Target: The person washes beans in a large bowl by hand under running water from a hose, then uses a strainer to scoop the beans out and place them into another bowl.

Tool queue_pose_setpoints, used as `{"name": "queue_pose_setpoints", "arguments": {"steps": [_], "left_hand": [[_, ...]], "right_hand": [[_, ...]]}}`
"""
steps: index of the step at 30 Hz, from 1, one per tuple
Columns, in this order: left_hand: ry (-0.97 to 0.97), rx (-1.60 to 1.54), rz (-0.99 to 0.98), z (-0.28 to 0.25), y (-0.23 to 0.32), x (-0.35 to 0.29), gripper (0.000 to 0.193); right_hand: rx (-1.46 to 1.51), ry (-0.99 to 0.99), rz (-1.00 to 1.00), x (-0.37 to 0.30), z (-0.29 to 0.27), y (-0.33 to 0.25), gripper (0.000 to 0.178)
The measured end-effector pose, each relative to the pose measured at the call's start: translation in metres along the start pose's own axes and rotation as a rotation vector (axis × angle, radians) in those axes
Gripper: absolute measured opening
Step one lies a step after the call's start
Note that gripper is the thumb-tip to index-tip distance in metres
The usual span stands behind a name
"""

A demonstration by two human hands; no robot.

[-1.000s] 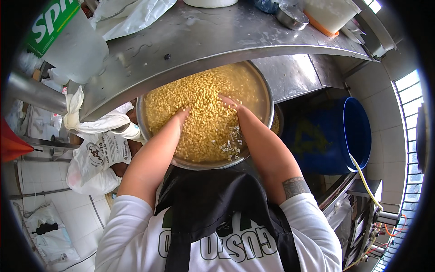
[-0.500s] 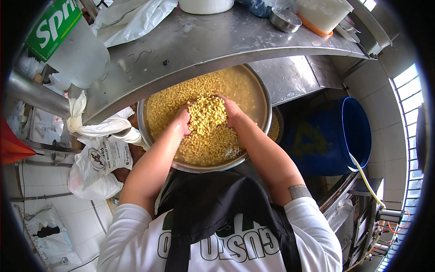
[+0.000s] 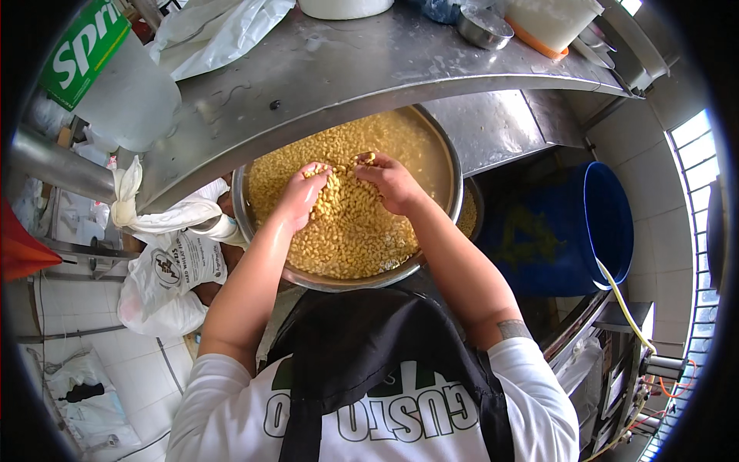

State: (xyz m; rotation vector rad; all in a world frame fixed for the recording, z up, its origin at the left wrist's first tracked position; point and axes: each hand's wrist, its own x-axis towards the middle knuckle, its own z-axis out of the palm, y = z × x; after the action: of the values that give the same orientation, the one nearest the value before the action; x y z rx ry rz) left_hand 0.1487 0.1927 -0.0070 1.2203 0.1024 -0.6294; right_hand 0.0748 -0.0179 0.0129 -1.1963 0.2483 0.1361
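A stainless steel table [image 3: 323,85] was seen across the 12 o'clock sector, with a blue barrel [image 3: 593,231] at 3 o'clock, white tiled walls at both sides and white plastic bags [image 3: 173,269] hung at 9 o'clock. A large round steel basin [image 3: 254,231] was positioned below the table edge, near centre. It was filled with pale yellow kernels [image 3: 346,239], apparently soaked, with cloudy liquid visible at its 1 o'clock side. The left hand [image 3: 304,192] and right hand [image 3: 392,181] were cupped close together above the heap, a small scoop of kernels being held between them. Most kernels lay unlifted; the working of the batch was judged far from finished
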Motion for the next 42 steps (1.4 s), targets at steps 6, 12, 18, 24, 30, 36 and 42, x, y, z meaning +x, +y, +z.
{"name": "queue_pose_setpoints", "arguments": {"steps": [6, 12, 18, 24, 30, 36, 42], "left_hand": [[-0.131, 1.281, 0.626, 0.015, 0.058, -0.031, 0.055], [0.097, 1.284, 0.743, -0.01, 0.08, 0.027, 0.056], [0.149, 1.498, 0.744, -0.098, 0.047, 0.149, 0.056], [0.175, 1.402, 0.63, -0.047, 0.034, 0.156, 0.068], [0.226, 1.443, 0.63, -0.069, 0.052, 0.137, 0.066], [0.201, 1.386, 0.61, -0.065, 0.049, 0.145, 0.064], [0.237, 1.333, 0.565, -0.081, 0.041, 0.147, 0.062]], "right_hand": [[-1.129, -0.019, -0.404, -0.014, -0.012, -0.036, 0.051], [-1.453, 0.339, -0.452, 0.038, -0.065, -0.035, 0.062], [-1.485, 0.276, -0.246, 0.087, -0.091, -0.02, 0.076], [-1.265, 0.057, -0.052, 0.124, -0.107, -0.009, 0.089], [-1.311, -0.057, -0.417, 0.213, -0.144, 0.071, 0.103], [-1.298, 0.169, -0.17, 0.238, -0.142, 0.093, 0.084], [-1.161, -0.011, -0.108, 0.221, -0.107, 0.089, 0.063]]}}
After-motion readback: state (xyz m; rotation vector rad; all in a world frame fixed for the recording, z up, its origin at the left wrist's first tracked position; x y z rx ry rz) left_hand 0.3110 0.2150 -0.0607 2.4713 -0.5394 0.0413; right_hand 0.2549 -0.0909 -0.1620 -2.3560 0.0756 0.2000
